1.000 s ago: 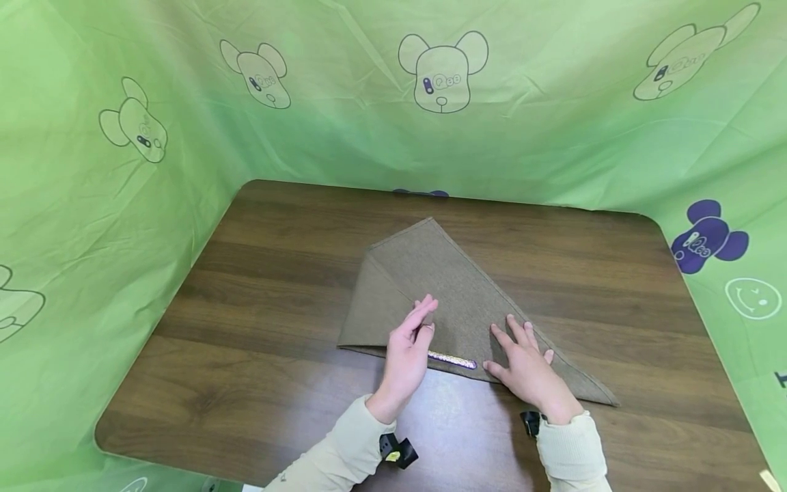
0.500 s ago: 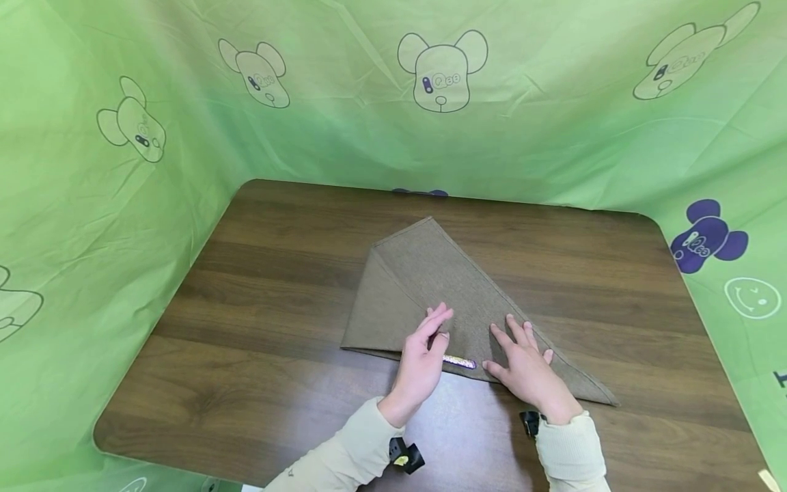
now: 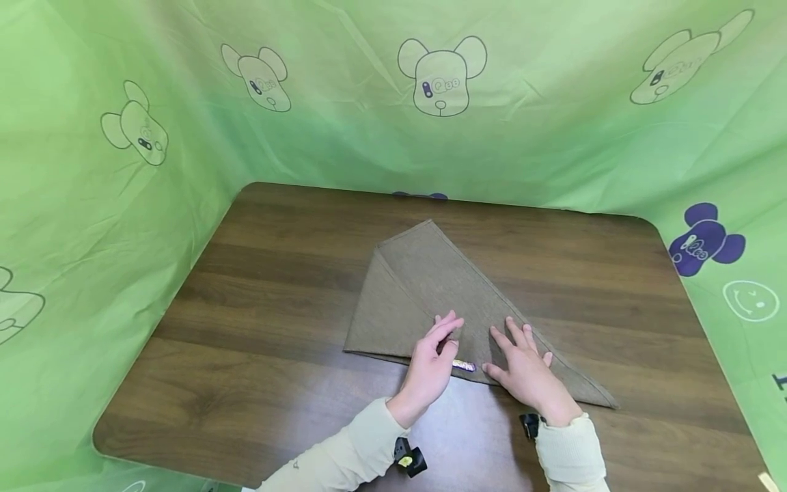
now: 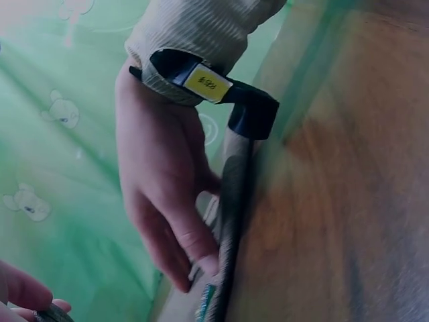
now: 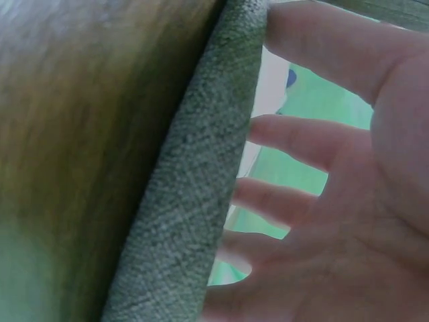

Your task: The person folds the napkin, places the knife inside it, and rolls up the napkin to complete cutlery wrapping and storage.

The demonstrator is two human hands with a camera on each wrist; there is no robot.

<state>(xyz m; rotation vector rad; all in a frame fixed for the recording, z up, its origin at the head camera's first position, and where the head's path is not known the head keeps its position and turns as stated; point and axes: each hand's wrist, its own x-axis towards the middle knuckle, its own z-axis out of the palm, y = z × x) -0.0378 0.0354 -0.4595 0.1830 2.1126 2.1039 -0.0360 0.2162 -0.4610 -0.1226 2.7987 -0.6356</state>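
A grey-brown cloth (image 3: 424,273), hemmed and with its left part folded over, lies on the table. A short glittery strip (image 3: 464,365) lies on it by the near edge; its left end is hidden by my left hand (image 3: 430,365). That hand's fingers are extended and touch the cloth near the strip. In the left wrist view, the same hand (image 4: 164,174) has its fingertips at the cloth edge, beside a bit of glittery strip (image 4: 206,302). My right hand (image 3: 525,369) rests spread on the cloth, right of the strip. Spread fingers (image 5: 295,141) also show in the right wrist view.
The brown wooden table (image 3: 246,294) has rounded corners. A green curtain (image 3: 344,130) printed with bear heads hangs behind it and at both sides. Black wrist cameras (image 3: 410,458) sit at the cuffs of light sleeves.
My left hand has slid right along the near edge and covers more of the strip. The cloth's left corner has shifted slightly right. My right hand has stayed in place.
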